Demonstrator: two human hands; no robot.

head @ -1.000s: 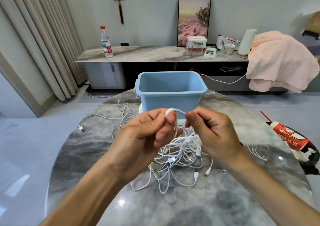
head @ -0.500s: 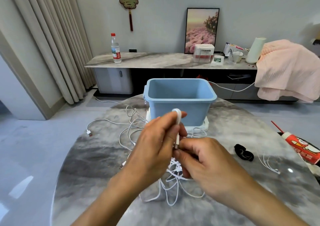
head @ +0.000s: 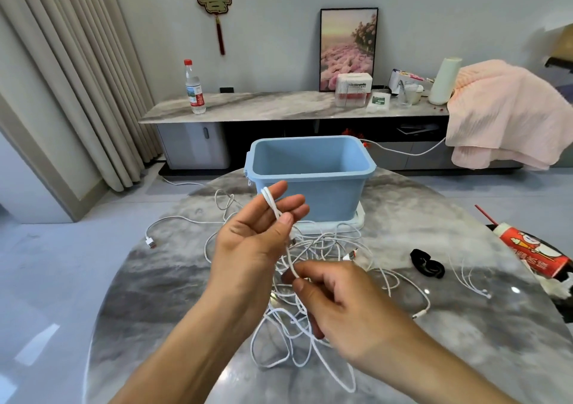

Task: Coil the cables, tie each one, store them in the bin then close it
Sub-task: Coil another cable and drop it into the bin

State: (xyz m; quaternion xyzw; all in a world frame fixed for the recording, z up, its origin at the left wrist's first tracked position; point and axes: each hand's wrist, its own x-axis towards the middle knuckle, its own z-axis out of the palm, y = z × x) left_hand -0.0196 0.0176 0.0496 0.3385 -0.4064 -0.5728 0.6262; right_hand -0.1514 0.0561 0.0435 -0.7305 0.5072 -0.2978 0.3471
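An open light-blue bin [head: 310, 172] stands at the far middle of the round marble table [head: 173, 286], on what looks like its white lid [head: 333, 224]. In front of it lies a tangle of white cables [head: 328, 248]. My left hand [head: 254, 239] is raised palm-up, with a loop of white cable [head: 269, 200] over the index finger and the thumb pinching the strand against the fingers. Lower down and closer to me, my right hand [head: 341, 304] pinches the same strand between thumb and forefinger. Black ties [head: 428, 262] lie to the right.
A thin white earphone cable [head: 471, 282] and a red tube [head: 533, 253] lie at the table's right edge. One USB plug [head: 150, 242] trails off to the left. Behind the table stands a low sideboard [head: 279, 109] with a bottle, boxes and a pink blanket.
My right hand has moved down and toward me along the strand. My left hand's fingers have straightened, with the loop still over the index finger. The camera tilted down a little.
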